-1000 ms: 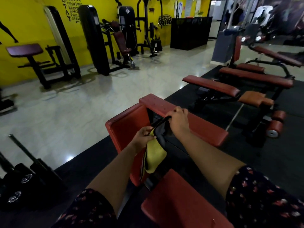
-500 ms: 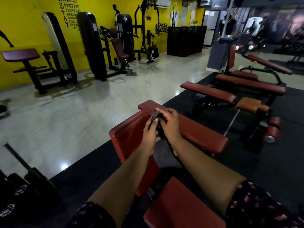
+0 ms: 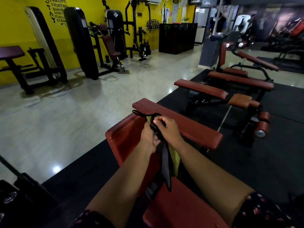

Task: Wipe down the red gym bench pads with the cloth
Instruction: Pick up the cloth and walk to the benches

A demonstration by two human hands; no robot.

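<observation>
A red bench stands right in front of me, with a long horizontal pad (image 3: pixel 189 127), a tilted pad (image 3: pixel 126 137) on its left and a seat pad (image 3: pixel 177 209) near my body. Both hands hold a black and yellow cloth (image 3: pixel 165 165) over the gap between the pads. My left hand (image 3: pixel 148 139) grips its bunched upper part. My right hand (image 3: pixel 169 129) pinches the same bunch from the right. The cloth's tail hangs down between my forearms, black in front and yellow behind.
More red benches (image 3: pixel 202 89) stand to the right on the black rubber mat (image 3: pixel 263 153). Black weight machines (image 3: pixel 79 41) line the yellow wall across a shiny tiled floor (image 3: pixel 65 120). Dark equipment (image 3: pixel 18 195) sits at the lower left.
The hands have come together on the cloth and bunched it. The yellow side that hung open a second ago is now mostly hidden behind the black side.
</observation>
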